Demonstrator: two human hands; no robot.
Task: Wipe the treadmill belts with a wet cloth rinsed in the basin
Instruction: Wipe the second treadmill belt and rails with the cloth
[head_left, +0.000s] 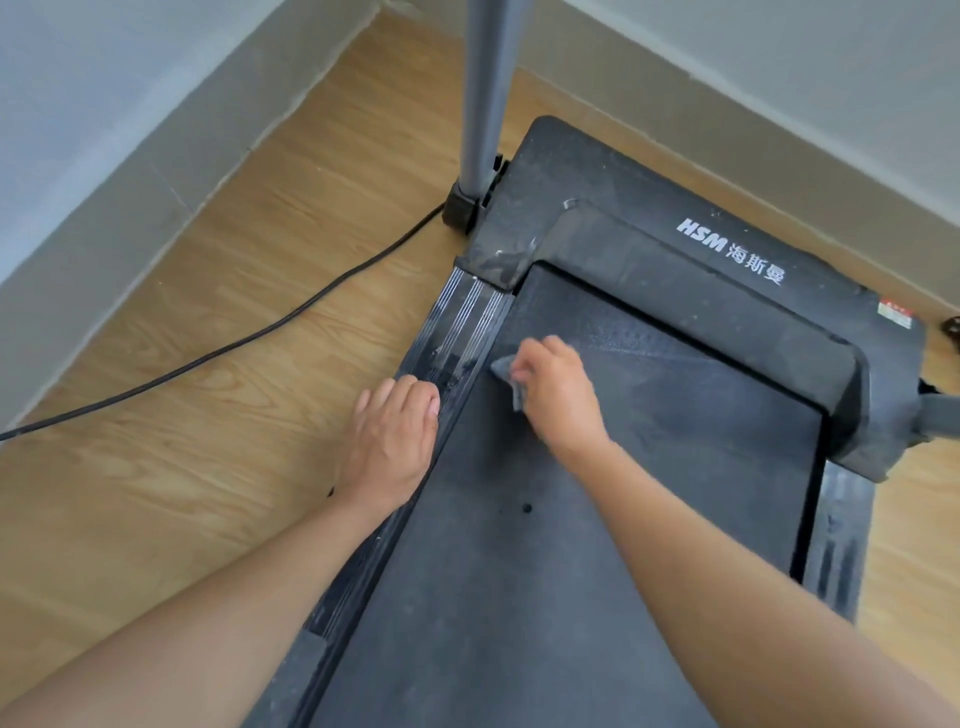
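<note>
The right hand (553, 387) has its fingers curled down over a small grey cloth (504, 369). It holds the cloth tight against the black belt (519, 571). Only 2 bits of the cloth peek out, on the left side of the fingers. The rest is tucked under the hand.

The grip sits near the front end of the belt, close to its left edge. Just left of the grip runs the striped rail (467, 322). Past the rail, the left hand (392, 441) lies flat with its fingers out straight. It holds nothing. Its fingertips touch the rail's outer edge, and its palm is over the wood floor (208, 467).

Ahead of the grip is the dusty black cover (613, 171), with white letters (730, 251) on it to the front right. To the right of the grip the belt has a pale, shiny streak.

Far ahead and a bit left of the grip, a grey pole (491, 93) stands up from the corner of the cover. A black cord (234, 343) runs from near the pole's foot across the floor, well left of both hands. A grey wall (104, 130) is beyond it.
</note>
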